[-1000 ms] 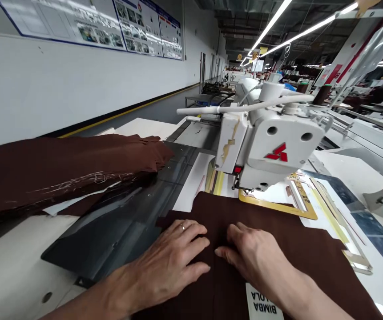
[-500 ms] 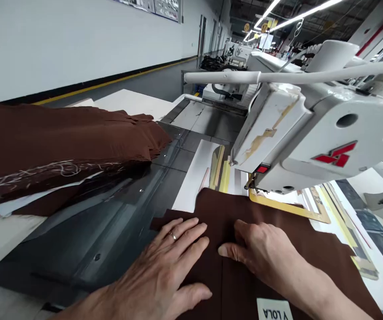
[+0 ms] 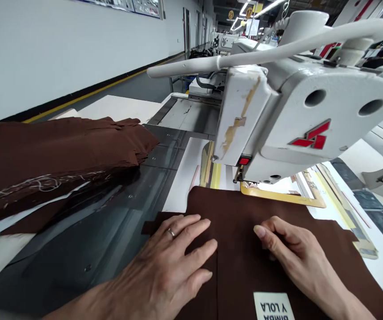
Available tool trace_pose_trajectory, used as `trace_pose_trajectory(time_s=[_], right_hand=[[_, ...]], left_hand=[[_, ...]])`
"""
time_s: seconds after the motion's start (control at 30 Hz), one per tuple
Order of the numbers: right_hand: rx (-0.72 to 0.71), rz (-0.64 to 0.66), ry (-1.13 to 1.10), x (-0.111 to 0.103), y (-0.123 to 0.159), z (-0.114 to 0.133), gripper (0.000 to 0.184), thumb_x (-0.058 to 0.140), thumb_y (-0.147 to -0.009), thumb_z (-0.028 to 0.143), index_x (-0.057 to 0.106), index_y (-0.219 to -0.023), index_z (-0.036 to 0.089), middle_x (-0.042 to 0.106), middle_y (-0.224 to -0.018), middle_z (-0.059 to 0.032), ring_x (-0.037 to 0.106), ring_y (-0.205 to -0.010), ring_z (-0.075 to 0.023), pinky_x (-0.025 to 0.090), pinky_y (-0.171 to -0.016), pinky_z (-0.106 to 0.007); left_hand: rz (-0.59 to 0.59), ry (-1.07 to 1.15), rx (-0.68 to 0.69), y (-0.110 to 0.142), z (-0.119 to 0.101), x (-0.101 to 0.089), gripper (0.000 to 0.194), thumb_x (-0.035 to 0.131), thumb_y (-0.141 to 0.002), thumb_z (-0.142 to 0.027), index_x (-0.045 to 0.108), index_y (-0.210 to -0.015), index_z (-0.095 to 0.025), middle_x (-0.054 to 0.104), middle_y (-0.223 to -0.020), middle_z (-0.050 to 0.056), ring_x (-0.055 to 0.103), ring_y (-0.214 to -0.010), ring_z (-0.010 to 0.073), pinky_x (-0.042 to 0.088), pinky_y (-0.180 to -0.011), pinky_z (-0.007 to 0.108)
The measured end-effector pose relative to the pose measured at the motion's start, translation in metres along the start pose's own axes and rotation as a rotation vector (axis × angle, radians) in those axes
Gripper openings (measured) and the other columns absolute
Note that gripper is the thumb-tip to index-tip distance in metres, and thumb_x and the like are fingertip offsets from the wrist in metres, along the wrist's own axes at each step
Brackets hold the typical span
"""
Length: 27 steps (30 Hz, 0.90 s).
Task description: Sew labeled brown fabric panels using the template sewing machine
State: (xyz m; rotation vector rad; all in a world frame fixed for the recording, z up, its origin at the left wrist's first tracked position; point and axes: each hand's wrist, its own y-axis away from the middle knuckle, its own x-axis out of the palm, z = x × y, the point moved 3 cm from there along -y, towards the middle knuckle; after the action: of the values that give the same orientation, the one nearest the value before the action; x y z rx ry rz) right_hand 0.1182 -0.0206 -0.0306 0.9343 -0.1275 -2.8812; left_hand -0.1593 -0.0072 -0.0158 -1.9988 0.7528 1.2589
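A brown fabric piece (image 3: 244, 209) lies flat on the table in front of a white sewing machine (image 3: 294, 111). My left hand (image 3: 171, 262), with a ring on one finger, rests flat on the fabric's left part, fingers stretched out beside a straight seam or fold line. My right hand (image 3: 294, 253) lies on the fabric to the right, fingers loosely curled and fingertips pressing the cloth. A white label (image 3: 274, 306) printed "Y LOLA" sits on the fabric near the bottom edge, between my wrists.
A stack of brown fabric pieces (image 3: 51, 155) lies at the left on a dark grey plate (image 3: 111, 231). A yellow template frame (image 3: 284, 195) sits under the machine head. More machines stand along the aisle behind; a white wall runs at the left.
My right hand has slid to the right across the fabric, away from my left hand. The view has moved closer to the machine head.
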Motion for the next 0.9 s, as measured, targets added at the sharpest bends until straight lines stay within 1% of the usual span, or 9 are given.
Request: trace_pose_trajectory(time_s=[0.17, 0.37, 0.47, 0.53, 0.63, 0.7, 0.77, 0.83, 0.9], right_hand=[[-0.244, -0.035, 0.031, 0.008, 0.007, -0.003, 0.025, 0.058, -0.105, 0.035, 0.056, -0.083, 0.024, 0.049, -0.072, 0.0051, 0.047, -0.058, -0.0096, 0.040, -0.054, -0.023], [-0.358, -0.070, 0.027, 0.003, 0.011, -0.003, 0.020, 0.056, -0.106, 0.028, 0.055, -0.086, 0.024, 0.051, -0.072, 0.0052, 0.047, -0.056, -0.0087, 0.040, -0.053, -0.022], [-0.414, -0.104, 0.025, -0.004, 0.017, -0.004, 0.019, 0.055, -0.106, 0.025, 0.055, -0.087, 0.024, 0.050, -0.072, 0.0049, 0.047, -0.056, -0.0088, 0.041, -0.053, -0.022], [-0.437, -0.143, 0.035, -0.011, 0.022, -0.005, 0.017, 0.056, -0.105, 0.025, 0.056, -0.088, 0.024, 0.051, -0.073, 0.0045, 0.050, -0.057, -0.0089, 0.042, -0.053, -0.022], [-0.460, -0.221, 0.066, -0.026, 0.031, -0.003, 0.014, 0.057, -0.104, 0.025, 0.060, -0.090, 0.024, 0.054, -0.072, 0.0043, 0.052, -0.057, -0.0089, 0.043, -0.053, -0.021], [-0.468, -0.279, 0.092, -0.036, 0.038, 0.000, 0.013, 0.058, -0.103, 0.026, 0.062, -0.091, 0.024, 0.056, -0.072, 0.0041, 0.054, -0.056, -0.0090, 0.043, -0.052, -0.020], [-0.441, -0.347, 0.116, -0.046, 0.045, 0.001, 0.014, 0.058, -0.103, 0.029, 0.064, -0.092, 0.024, 0.059, -0.072, 0.0039, 0.056, -0.056, -0.0092, 0.044, -0.052, -0.020], [-0.359, -0.456, 0.151, -0.056, 0.052, -0.004, 0.016, 0.059, -0.102, 0.035, 0.068, -0.093, 0.025, 0.063, -0.072, 0.0038, 0.059, -0.056, -0.0102, 0.045, -0.052, -0.021], [-0.243, -0.599, 0.215, -0.068, 0.059, -0.016, 0.021, 0.062, -0.100, 0.042, 0.070, -0.093, 0.025, 0.067, -0.072, 0.0026, 0.063, -0.060, -0.0126, 0.046, -0.053, -0.022]], left_hand=[[0.073, -0.025, 0.110, -0.014, -0.015, 0.004, 0.031, 0.054, -0.106, -0.030, 0.066, -0.133, -0.022, 0.051, -0.156, 0.008, 0.037, -0.150, 0.0300, 0.039, -0.120, 0.051], [0.072, -0.069, 0.060, 0.002, -0.023, 0.007, 0.034, 0.055, -0.102, -0.014, 0.065, -0.134, -0.018, 0.051, -0.156, 0.009, 0.034, -0.152, 0.0303, 0.034, -0.123, 0.050], [0.006, -0.045, 0.052, 0.012, -0.015, 0.000, 0.033, 0.054, -0.100, -0.008, 0.066, -0.130, -0.017, 0.050, -0.156, 0.010, 0.038, -0.149, 0.0307, 0.037, -0.121, 0.049], [-0.094, -0.055, -0.046, 0.015, -0.004, -0.007, 0.032, 0.054, -0.101, -0.009, 0.065, -0.130, -0.018, 0.053, -0.153, 0.011, 0.046, -0.143, 0.0291, 0.042, -0.117, 0.046], [-0.143, -0.086, -0.295, 0.012, 0.012, -0.009, 0.031, 0.055, -0.106, -0.030, 0.062, -0.136, -0.021, 0.054, -0.152, 0.011, 0.053, -0.137, 0.0312, 0.047, -0.112, 0.050], [-0.076, -0.109, -0.429, 0.003, 0.013, -0.005, 0.047, 0.055, -0.105, -0.049, 0.056, -0.143, -0.021, 0.050, -0.155, 0.013, 0.050, -0.139, 0.0376, 0.045, -0.110, 0.059], [0.005, -0.129, -0.464, -0.009, 0.005, 0.002, 0.068, 0.060, -0.098, -0.061, 0.049, -0.149, -0.018, 0.050, -0.154, 0.016, 0.047, -0.140, 0.0426, 0.043, -0.109, 0.064], [0.044, -0.120, -0.436, -0.021, -0.009, 0.007, 0.070, 0.070, -0.092, -0.060, 0.053, -0.145, -0.017, 0.056, -0.145, 0.017, 0.052, -0.131, 0.0420, 0.043, -0.106, 0.062], [0.045, -0.058, -0.401, -0.028, -0.021, 0.010, 0.044, 0.073, -0.093, -0.045, 0.064, -0.127, -0.019, 0.064, -0.125, 0.012, 0.059, -0.115, 0.0356, 0.044, -0.100, 0.054]])
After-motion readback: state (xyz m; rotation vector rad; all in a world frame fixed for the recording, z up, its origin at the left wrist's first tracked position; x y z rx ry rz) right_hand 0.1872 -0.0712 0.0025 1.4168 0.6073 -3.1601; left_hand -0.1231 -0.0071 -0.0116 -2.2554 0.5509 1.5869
